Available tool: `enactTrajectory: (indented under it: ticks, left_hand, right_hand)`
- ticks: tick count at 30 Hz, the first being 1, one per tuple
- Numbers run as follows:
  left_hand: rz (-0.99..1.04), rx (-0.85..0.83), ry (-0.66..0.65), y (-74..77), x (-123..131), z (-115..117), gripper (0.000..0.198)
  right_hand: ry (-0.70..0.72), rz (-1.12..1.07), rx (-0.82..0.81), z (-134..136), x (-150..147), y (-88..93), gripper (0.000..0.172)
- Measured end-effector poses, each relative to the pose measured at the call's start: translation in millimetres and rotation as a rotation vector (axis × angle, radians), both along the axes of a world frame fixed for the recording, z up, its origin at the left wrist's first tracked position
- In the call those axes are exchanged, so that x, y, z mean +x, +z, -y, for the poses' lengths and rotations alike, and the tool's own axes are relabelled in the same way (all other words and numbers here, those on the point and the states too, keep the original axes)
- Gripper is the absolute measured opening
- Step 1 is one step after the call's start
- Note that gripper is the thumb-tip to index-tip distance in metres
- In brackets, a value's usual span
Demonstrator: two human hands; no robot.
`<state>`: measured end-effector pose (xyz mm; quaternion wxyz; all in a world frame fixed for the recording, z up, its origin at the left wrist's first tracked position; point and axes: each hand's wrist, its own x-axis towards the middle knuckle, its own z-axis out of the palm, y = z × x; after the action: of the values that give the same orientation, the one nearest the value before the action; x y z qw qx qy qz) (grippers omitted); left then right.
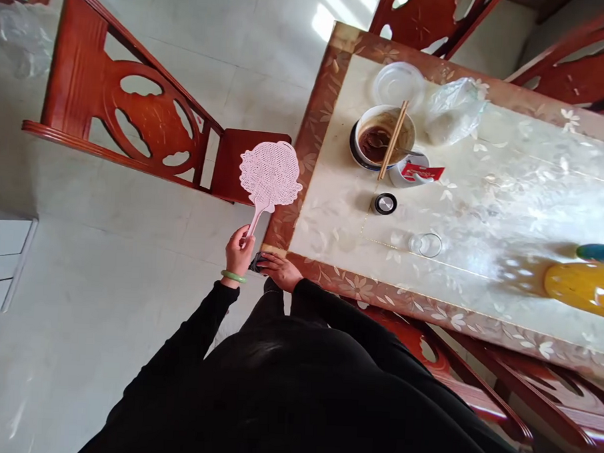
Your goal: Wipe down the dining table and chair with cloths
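Observation:
My left hand (238, 250) is closed round the handle of a pink perforated paddle, a fly swatter (270, 174), which stands upright in front of a chair seat. A green bangle sits on that wrist. My right hand (279, 269) rests by the table's near corner, its fingers closed on a small dark object (257, 261) that I cannot make out.
The table (483, 201) has a clear floral cover. On it stand a bowl with dark sauce and chopsticks (384, 140), a plastic lid (398, 84), a plastic bag (452, 109), a small round cap (384, 203), a glass (425, 245) and a yellow bottle (582, 285). Red wooden chairs (131, 119) surround it; a white cabinet (3, 257) stands at the left.

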<state>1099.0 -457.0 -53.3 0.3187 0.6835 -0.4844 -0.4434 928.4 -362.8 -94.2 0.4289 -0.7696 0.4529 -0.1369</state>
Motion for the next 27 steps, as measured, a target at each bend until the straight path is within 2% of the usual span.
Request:
enactTrajectory:
  ticks: [2, 4, 6, 9, 11, 13, 14, 16, 20, 23, 25, 27]
  left_hand:
    - [-0.004, 0.01, 0.003, -3.1, -1.7, -1.3, 0.034]
    - [-0.008, 0.017, -0.013, -5.7, -7.7, -5.6, 0.035]
    - [-0.014, 0.026, -0.046, -6.6, -18.3, -12.8, 0.036]
    - [-0.028, 0.037, -0.093, -5.2, -38.0, -27.6, 0.035]
    - [-0.046, 0.041, -0.113, -3.8, -48.6, -38.5, 0.036]
    - [-0.056, 0.051, -0.109, -3.4, -53.4, -49.0, 0.038]
    - [-0.06, 0.062, -0.1, -3.5, -53.2, -53.9, 0.038]
    - [-0.062, 0.089, -0.078, -3.7, -48.2, -62.3, 0.038]
    - [-0.06, 0.122, -0.028, 1.3, -29.1, -72.4, 0.04]
    - [-0.06, 0.121, 0.006, 10.9, -18.4, -74.0, 0.041]
    - [-0.071, 0.121, 0.014, 17.9, -16.3, -73.4, 0.041]
    - [-0.084, 0.125, 0.012, 24.0, -18.2, -72.1, 0.041]
  right_hand:
    - [-0.071, -0.03, 0.002, -18.6, -29.4, -0.9, 0.04]
    - [-0.202, -0.097, 0.001, -43.0, -77.3, -2.1, 0.04]
    - [-0.386, -0.198, -0.003, -76.3, -137.5, -1.7, 0.039]
    - [-0.749, -0.377, -0.052, -133.6, -219.8, -0.4, 0.038]
    - [-0.984, -0.469, -0.103, -160.2, -248.8, -3.6, 0.038]
    - [-1.151, -0.53, -0.136, -164.6, -252.3, -11.4, 0.04]
    - [-1.202, -0.551, -0.148, -157.2, -246.7, -16.2, 0.043]
    - [-1.223, -0.558, -0.179, -124.8, -228.4, -26.0, 0.054]
    - [-1.037, -0.451, -0.229, -18.9, -195.5, -40.9, 0.062]
    - [-0.995, -0.396, -0.203, 55.5, -170.5, -45.5, 0.066]
    - [-0.955, -0.342, -0.181, 85.2, -141.4, -43.5, 0.065]
    - [-0.808, -0.262, -0.158, 93.9, -100.6, -37.0, 0.057]
